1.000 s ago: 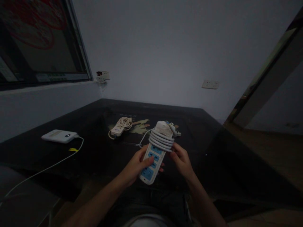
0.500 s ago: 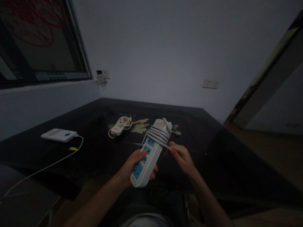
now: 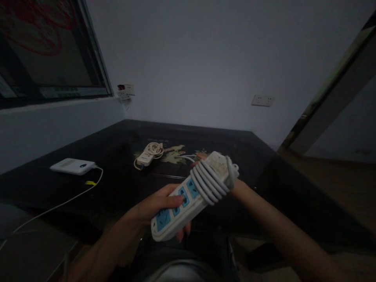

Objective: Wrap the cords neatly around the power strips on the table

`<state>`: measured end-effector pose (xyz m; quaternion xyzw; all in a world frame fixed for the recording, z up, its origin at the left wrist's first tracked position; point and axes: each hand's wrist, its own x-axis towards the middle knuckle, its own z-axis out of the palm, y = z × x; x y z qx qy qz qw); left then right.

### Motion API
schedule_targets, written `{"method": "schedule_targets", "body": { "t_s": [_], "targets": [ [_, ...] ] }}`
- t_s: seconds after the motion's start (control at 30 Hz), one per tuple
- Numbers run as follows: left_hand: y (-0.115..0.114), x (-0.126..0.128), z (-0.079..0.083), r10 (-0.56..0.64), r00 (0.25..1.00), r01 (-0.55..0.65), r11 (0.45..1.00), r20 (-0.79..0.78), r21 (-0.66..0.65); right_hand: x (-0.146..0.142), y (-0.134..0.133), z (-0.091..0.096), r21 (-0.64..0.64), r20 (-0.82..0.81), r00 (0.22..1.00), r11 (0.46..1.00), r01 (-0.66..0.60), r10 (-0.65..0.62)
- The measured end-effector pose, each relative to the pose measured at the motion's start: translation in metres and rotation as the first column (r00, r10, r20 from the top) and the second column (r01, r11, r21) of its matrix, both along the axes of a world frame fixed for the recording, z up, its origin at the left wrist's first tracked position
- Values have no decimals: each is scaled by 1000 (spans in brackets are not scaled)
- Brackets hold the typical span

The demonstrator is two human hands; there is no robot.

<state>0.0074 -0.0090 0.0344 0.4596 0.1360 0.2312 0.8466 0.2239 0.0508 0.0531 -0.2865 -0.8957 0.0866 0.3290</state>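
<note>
My left hand (image 3: 166, 200) is closed around the lower part of a white power strip (image 3: 188, 213) with blue sockets, thumb on its face and fingertips showing underneath. Several turns of grey-white cord (image 3: 209, 183) wrap the strip's upper end. My right hand (image 3: 202, 156) reaches behind that end, so the strip hides most of it; some fingers show past the far edge, where a loose stretch of cord (image 3: 188, 157) runs to them. The strip lies tilted, its upper end pointing right and away from me.
On the dark table (image 3: 117, 149) sits a smaller white power strip (image 3: 146, 156) with its cord coiled. A white power bank-like device (image 3: 73, 166) with a cable lies at the left, near a yellow scrap (image 3: 91, 183). Wall sockets (image 3: 262, 100) are behind.
My right hand has gone from the strip's right side to behind its upper end, carrying the cord around. The strip has tilted further to the right.
</note>
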Motion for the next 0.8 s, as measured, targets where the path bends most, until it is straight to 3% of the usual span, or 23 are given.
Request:
{"method": "schedule_targets", "body": {
  "t_s": [0.07,0.13,0.23,0.3,0.37,0.47,0.63,0.8],
  "targets": [
    [4,-4,5,-80,990,86,995,-113,48,-6,8,14,18,123,987,994,-109,106],
    [10,-8,9,-181,953,212,971,-244,108,-12,14,27,113,351,916,962,-248,195],
    [18,-11,16,-200,860,367,882,-470,296,-22,16,43,289,646,748,860,-420,148],
    [21,-10,19,-90,810,429,765,-579,481,-30,16,53,331,731,677,821,-465,89],
    [22,-8,21,36,777,465,640,-628,612,-36,16,60,342,771,636,815,-467,41],
    [26,-5,20,232,705,486,530,-670,695,-39,18,69,370,752,659,830,-417,-4],
    [42,-12,5,543,538,462,449,-644,765,-31,16,79,382,690,718,888,-255,-91],
    [55,-28,-5,652,476,423,419,-590,804,-19,3,76,340,656,747,926,-163,-110]
  ]
}}
